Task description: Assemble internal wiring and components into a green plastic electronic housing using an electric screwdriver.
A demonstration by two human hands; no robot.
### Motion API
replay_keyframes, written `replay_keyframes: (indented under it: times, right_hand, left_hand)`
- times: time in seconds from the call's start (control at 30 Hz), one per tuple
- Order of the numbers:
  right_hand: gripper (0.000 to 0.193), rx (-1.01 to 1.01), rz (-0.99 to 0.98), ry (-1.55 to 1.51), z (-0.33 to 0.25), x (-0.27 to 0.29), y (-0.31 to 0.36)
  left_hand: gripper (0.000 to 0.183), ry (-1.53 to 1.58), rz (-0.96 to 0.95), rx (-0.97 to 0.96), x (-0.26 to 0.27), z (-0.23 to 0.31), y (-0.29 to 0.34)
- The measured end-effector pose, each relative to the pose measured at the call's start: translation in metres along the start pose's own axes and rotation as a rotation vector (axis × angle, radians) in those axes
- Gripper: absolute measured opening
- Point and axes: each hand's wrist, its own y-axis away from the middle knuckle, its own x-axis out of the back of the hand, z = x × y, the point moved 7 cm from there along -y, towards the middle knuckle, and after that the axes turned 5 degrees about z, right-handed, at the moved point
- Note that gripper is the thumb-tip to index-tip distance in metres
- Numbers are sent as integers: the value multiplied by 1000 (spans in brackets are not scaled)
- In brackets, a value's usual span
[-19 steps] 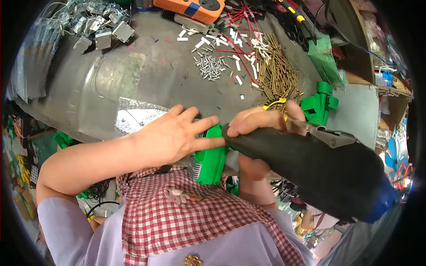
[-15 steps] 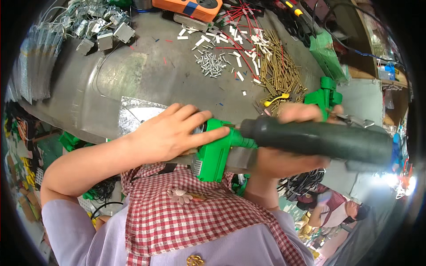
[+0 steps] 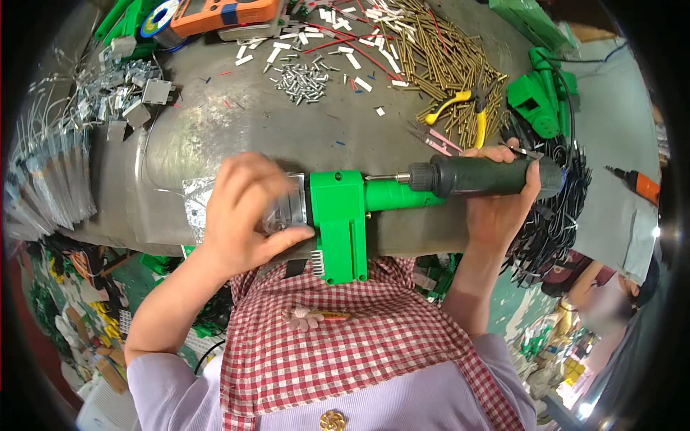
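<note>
A green plastic housing (image 3: 338,223) with a round handle-like arm lies across the bench's near edge in front of me. At its left end is a clear plastic part (image 3: 289,205). My left hand (image 3: 244,208) curls over that part, its thumb reaching to the housing; the fingers are slightly blurred. My right hand (image 3: 499,194) is wrapped from below around a black electric screwdriver (image 3: 489,177), held level. Its bit (image 3: 384,177) points left, with the tip close to the housing's upper right side; whether it touches a screw is unclear. A small brass screw (image 3: 369,215) sticks out of that side.
Silver screws (image 3: 300,82), long brass screws (image 3: 445,57) and white sleeves lie on the metal bench. Yellow-handled pliers (image 3: 460,108), pink-handled snips (image 3: 440,140) and another green housing (image 3: 539,100) are to the right. An orange meter (image 3: 223,16) stands at the back. Another person is at far right.
The screwdriver has moved from a blurred, tilted position to level beside the housing. My left hand has slid left off the housing's top, fingers now curled. The head view has shifted.
</note>
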Motion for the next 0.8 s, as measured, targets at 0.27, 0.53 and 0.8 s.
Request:
replay_keyframes:
  times: [0.27,0.53,0.8]
  right_hand:
    - [36,-74,-94,-85,4,-3,3]
    - [34,-39,-76,-50,3,-4,-3]
    - [31,-57,-58,-159,19,0,-8]
  left_hand:
    - [87,-56,-197,61,-17,-5,1]
    - [100,-35,-189,170,-20,-2,3]
    - [102,78,-124,156,-17,-8,-1]
